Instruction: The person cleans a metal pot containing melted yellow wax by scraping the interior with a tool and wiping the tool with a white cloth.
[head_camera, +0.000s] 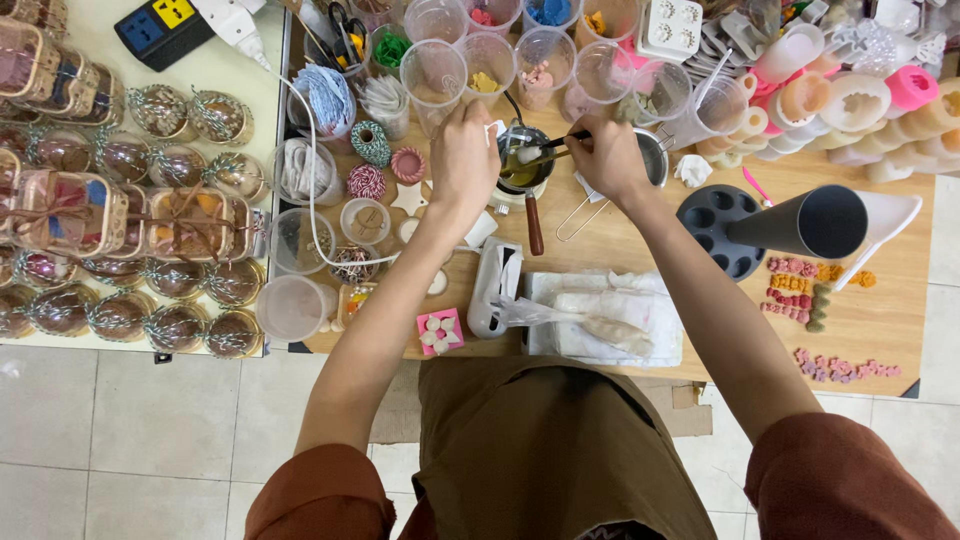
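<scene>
A small metal pot (522, 172) with yellowish liquid and a dark wooden handle sits on the wooden table (880, 330). My left hand (463, 155) is closed at the pot's left rim, pinching something small and white. My right hand (607, 155) is to the right of the pot, holding a thin dark stick (545, 148) whose tip reaches into the liquid.
Clear plastic cups (545, 60) with coloured bits line the back. Twine spools (370, 143) and a white cable lie to the left. Wrapped round gift boxes (120, 230) fill the left table. A dark cone (795, 222), a dark mould tray (715, 225), silicone moulds (880, 110) and small pink shapes (840, 368) lie to the right.
</scene>
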